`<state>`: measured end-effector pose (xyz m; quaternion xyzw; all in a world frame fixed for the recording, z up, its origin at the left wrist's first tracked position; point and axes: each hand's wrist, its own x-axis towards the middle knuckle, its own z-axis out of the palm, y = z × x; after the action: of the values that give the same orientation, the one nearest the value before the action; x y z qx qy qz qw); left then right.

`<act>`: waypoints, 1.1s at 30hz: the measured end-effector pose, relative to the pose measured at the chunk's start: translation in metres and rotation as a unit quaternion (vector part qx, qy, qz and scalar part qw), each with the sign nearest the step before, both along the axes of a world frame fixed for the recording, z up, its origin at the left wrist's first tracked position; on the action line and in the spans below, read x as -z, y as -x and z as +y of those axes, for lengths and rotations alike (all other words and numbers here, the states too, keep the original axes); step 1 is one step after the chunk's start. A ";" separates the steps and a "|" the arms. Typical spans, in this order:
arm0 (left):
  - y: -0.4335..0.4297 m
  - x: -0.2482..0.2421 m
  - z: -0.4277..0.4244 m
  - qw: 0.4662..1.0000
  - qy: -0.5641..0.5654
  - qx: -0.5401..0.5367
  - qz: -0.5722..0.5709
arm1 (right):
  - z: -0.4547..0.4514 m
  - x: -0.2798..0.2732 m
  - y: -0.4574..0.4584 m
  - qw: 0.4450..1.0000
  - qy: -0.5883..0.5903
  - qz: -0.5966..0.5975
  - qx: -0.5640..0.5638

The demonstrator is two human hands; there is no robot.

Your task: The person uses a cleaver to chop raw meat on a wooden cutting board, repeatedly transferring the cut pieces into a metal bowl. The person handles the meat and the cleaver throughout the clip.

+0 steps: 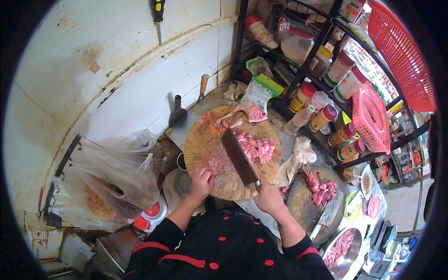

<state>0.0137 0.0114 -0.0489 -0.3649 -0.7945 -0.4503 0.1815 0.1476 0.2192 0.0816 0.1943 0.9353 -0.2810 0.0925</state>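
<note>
My right hand [269,197] grips the handle of a dark, wide-bladed cleaver [239,157]. Its blade lies across a round wooden chopping block [199,140], beside a heap of chopped raw meat [257,147]. At the block's near left edge, the curled fingers of my left hand [203,182] hold a small piece of raw meat [214,166] against the wood. A larger cut of meat with skin [250,111] rests at the block's far side.
To the right, a second board [297,206] bears meat on the bone [320,189] and another cleaver [330,211]. Nearby are a crumpled cloth [295,159] and a metal bowl of chopped meat [341,250]. A black rack [315,45] holds seasoning jars; a plastic bag [115,182] hangs left.
</note>
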 end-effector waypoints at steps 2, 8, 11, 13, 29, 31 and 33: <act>0.006 -0.009 0.003 0.999 -0.007 -0.040 0.023 | -0.005 -0.002 0.000 0.999 0.006 0.038 0.000; -0.001 -0.026 -0.004 1.000 0.006 0.005 0.015 | -0.021 -0.001 0.002 0.995 -0.004 0.091 -0.049; -0.010 -0.021 -0.010 0.998 -0.024 -0.047 -0.039 | -0.028 -0.014 0.011 0.993 -0.005 0.106 -0.053; -0.011 -0.014 -0.016 0.996 -0.025 -0.069 -0.052 | -0.034 -0.035 0.022 0.988 -0.005 0.140 -0.063; 0.011 -0.018 0.018 0.986 0.024 -0.126 -0.106 | -0.011 -0.013 -0.007 0.999 0.000 0.022 -0.039; 0.022 -0.010 0.029 0.983 0.010 -0.118 -0.140 | 0.004 -0.006 -0.031 0.999 0.000 0.043 0.001; 0.029 -0.015 0.049 0.985 0.001 -0.125 -0.120 | 0.010 -0.009 -0.046 0.993 0.020 0.063 0.097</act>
<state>-0.0156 0.0609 -0.0342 -0.2066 -0.8504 -0.4634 0.1394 0.1937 0.2287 0.0902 0.2643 0.9101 -0.3189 0.0098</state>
